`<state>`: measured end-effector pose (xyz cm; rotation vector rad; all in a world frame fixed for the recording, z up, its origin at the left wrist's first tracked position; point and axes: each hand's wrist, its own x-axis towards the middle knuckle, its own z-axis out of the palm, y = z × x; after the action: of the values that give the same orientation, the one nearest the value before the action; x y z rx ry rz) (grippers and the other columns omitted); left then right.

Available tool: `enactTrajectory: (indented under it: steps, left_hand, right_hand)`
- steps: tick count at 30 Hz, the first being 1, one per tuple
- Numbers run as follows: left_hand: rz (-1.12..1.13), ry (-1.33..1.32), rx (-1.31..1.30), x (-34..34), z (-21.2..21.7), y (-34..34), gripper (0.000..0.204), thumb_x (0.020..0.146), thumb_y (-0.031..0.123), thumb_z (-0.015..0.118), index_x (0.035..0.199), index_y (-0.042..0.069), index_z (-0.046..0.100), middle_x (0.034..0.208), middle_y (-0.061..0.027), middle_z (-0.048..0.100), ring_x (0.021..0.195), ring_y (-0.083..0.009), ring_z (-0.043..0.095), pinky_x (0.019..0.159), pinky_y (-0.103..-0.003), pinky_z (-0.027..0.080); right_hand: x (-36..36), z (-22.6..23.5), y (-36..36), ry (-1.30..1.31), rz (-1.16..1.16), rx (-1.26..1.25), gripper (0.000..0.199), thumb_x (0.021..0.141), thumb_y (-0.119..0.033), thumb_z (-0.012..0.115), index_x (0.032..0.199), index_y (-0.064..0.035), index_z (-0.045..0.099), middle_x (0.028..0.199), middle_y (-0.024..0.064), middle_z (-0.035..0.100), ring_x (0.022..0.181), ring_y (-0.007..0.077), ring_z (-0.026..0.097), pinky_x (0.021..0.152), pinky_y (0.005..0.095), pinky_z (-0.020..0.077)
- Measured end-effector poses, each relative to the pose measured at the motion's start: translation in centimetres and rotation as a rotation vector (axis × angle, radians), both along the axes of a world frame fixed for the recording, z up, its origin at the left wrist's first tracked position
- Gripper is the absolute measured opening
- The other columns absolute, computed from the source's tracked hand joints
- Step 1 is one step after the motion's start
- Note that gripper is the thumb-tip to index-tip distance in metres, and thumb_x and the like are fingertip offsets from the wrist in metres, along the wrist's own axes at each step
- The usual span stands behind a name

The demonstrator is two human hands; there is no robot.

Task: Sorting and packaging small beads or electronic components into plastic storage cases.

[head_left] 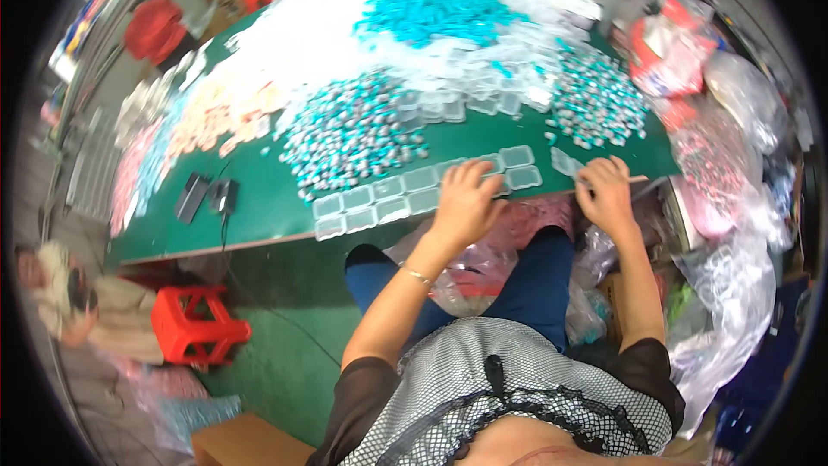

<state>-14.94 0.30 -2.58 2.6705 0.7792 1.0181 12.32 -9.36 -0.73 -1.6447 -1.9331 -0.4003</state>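
Observation:
Two rows of small clear plastic cases [421, 179] lie side by side along the front edge of the green table. My left hand [467, 200] rests over the right part of these rows, fingers bent and apart, hiding some cases. To the right, my right hand [607, 196] is at the table edge with its fingers curled together. Its fingertips are beside a loose clear plastic piece [565, 163]; whatever they grip is hidden. Behind the rows sits a heap of small teal-and-grey pieces [349, 131], and a second such heap [598, 97] lies at the right.
A large pile of clear plastic cases [302, 34] and a teal pile [435, 7] cover the table's far side. Peach pieces [220, 112] and a black device [222, 197] are at left. A red stool [197, 324] stands below; plastic bags [729, 293] crowd the right.

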Motion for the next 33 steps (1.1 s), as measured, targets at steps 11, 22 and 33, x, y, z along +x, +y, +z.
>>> enactTrajectory:
  steps: [11,22,33]
  left_hand:
    - [-0.024,0.038,-0.020,1.4,0.0,-1.2,0.035,0.077,0.020,0.074,0.109,0.009,0.062,0.123,-0.0144,0.056,0.121,-0.0375,0.049,0.100,-0.051,0.038]
    - [0.089,0.238,-0.033,6.0,-0.7,0.7,0.060,0.078,0.037,0.074,0.128,0.010,0.055,0.131,-0.0159,0.055,0.128,-0.0347,0.047,0.102,-0.063,0.034]
    - [0.095,-0.039,0.014,0.5,1.3,-1.9,0.057,0.079,0.031,0.074,0.128,0.011,0.056,0.136,-0.0144,0.050,0.132,-0.0385,0.041,0.105,-0.060,0.032]
  right_hand:
    - [-2.2,-1.9,1.2,0.247,0.010,-0.091,0.013,0.079,-0.012,0.068,0.090,-0.0051,0.066,0.086,0.0091,0.064,0.085,0.0316,0.060,0.079,0.0440,0.0469]
    - [-1.7,-2.6,1.1,0.237,-0.064,-0.149,0.029,0.081,-0.015,0.069,0.109,-0.0083,0.065,0.116,0.0105,0.061,0.112,0.0309,0.056,0.091,0.0432,0.0453]
    - [-1.6,-3.4,1.2,0.224,-0.070,-0.085,0.037,0.083,-0.016,0.069,0.119,-0.0072,0.062,0.118,0.0156,0.059,0.110,0.0347,0.056,0.093,0.0441,0.0439]
